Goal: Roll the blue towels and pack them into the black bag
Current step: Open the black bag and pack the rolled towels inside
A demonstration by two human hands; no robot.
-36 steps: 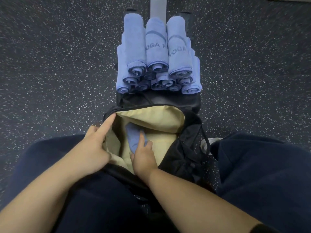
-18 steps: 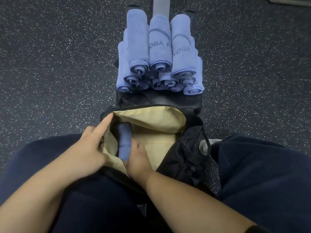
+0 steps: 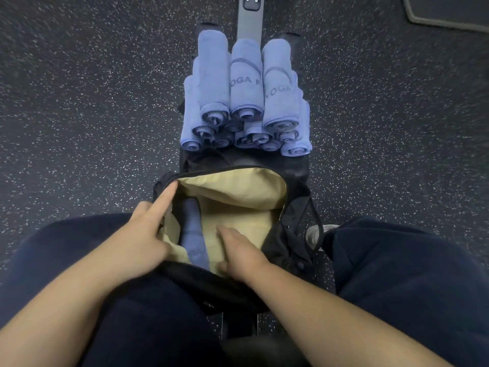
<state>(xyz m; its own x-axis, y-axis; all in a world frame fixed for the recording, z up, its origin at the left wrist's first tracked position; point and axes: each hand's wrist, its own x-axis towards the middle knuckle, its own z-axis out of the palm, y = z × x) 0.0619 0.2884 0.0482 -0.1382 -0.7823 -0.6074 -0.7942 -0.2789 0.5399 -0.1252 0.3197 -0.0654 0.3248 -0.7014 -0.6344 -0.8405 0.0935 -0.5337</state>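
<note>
Now the left hand (image 3: 137, 237) grips the black bag (image 3: 288, 234) rim; the right hand (image 3: 239, 246) lies relaxed, empty, beside the packed towel (image 3: 192, 229) — best snugged against the lining's left wall.

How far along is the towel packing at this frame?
Done: one rolled blue towel lies inside the black bag, along the left side of its tan lining. In hand: the left hand holds the bag's opening wide; the right hand rests open inside, holding nothing. Left: the stack of rolled towels beyond the bag, at least ten, waits to be packed. Early stage.
</note>
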